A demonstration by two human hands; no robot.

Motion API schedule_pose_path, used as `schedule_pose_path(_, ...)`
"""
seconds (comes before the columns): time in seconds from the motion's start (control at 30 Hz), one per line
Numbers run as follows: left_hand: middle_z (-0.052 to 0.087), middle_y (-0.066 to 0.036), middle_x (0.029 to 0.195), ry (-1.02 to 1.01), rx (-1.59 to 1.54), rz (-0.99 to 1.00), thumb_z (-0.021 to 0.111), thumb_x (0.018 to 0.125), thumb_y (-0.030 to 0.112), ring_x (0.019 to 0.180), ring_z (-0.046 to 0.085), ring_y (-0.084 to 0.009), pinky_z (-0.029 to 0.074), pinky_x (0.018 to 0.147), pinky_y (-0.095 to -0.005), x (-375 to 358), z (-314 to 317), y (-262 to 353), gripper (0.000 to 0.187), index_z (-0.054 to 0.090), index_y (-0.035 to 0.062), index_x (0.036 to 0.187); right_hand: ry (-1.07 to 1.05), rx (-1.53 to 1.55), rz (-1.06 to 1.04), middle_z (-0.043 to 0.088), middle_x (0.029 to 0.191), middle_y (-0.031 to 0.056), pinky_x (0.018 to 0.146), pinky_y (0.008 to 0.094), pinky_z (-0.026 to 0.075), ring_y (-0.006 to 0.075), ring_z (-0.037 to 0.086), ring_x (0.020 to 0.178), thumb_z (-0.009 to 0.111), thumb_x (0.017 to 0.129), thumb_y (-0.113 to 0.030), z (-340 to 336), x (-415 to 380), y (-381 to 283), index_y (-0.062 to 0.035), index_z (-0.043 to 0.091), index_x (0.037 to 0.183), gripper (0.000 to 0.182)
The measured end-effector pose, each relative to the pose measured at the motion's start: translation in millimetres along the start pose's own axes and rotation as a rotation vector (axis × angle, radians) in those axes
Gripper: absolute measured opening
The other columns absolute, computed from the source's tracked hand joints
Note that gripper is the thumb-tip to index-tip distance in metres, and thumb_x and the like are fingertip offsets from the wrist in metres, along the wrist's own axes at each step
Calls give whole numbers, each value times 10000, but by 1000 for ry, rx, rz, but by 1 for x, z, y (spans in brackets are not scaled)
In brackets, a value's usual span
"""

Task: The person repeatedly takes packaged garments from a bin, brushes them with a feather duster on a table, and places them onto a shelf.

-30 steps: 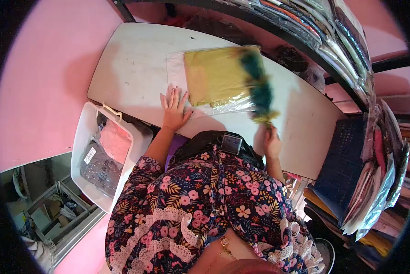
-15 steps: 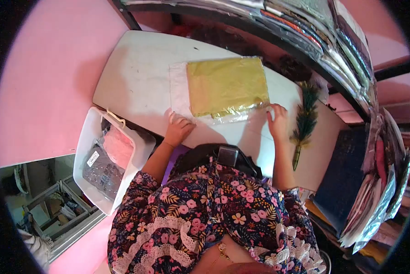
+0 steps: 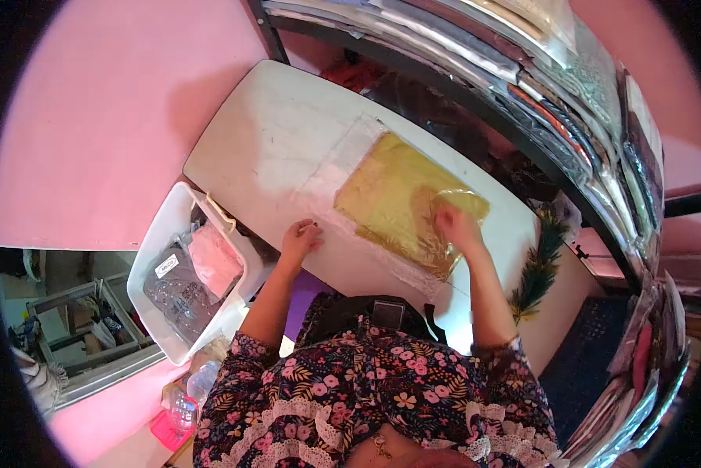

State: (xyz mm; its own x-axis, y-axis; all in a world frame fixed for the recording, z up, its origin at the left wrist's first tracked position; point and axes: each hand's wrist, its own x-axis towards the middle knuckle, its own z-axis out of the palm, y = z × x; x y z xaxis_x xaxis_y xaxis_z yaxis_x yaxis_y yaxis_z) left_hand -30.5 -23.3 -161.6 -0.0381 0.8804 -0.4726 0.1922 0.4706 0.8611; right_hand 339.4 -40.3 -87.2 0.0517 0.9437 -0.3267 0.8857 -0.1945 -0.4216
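A folded yellow cloth (image 3: pixel 389 183) in a clear plastic bag (image 3: pixel 342 168) lies at an angle on the white table, its unfilled part toward the left. My right hand (image 3: pixel 459 228) is over the right part of the cloth, fingertips at the plastic; motion smears its fingers. Close to the bag's lower left edge, my left hand (image 3: pixel 300 242) has its fingers curled in, and nothing shows in them.
Left of the white table (image 3: pixel 229 148) stands a white bin (image 3: pixel 141 292) with packed dark and pink garments. A green tinsel-like sprig (image 3: pixel 539 265) lies on the right. Behind the table, a rack (image 3: pixel 413 62) holds stacked bagged garments.
The bag has turned clockwise in view. My right hand has moved from its lower right corner onto the cloth; my left hand's fingers have curled in. The camera view has shifted.
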Motion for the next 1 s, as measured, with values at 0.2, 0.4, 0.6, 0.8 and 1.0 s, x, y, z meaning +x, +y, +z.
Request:
schedule_pose_path(0.2,606,-91,1020,83,-376,-213,623,847,238,746,614,-164,497,627,-277,-2,32,42,474,444,-12,1208,377,171,-168,654,965,146,782,382,498,322,626,896,627,789,-266,3,167,-51,-69,573,1121,389)
schedule_pose_path(0.4,605,-60,890,19,-188,-144,611,853,203,717,580,-137,487,663,-265,17,49,35,290,535,12,1058,202,56,-77,660,913,122,735,349,490,275,633,820,691,713,-243,-1,210,-71,-63,604,1048,391)
schedule_pose_path(0.6,611,-51,897,28,-746,144,553,875,119,835,586,-136,491,720,-296,7,48,92,158,545,26,1002,126,643,-369,588,722,11,596,243,438,78,536,669,660,759,-31,-74,174,-75,-15,593,823,94)
schedule_pose_path(0.8,591,-99,1074,-97,-360,919,555,881,94,925,572,-153,477,819,-323,-27,6,215,204,519,37,1074,367,1016,-649,627,870,39,741,248,472,108,589,808,614,802,19,-196,50,-98,-19,572,937,147)
schedule_pose_path(1.0,611,-87,1129,-125,485,1274,590,752,-77,1093,530,-247,412,918,-363,-32,-16,188,289,625,80,993,524,482,-635,654,925,68,842,302,459,195,597,913,657,745,13,-131,-18,-52,-33,630,854,122)
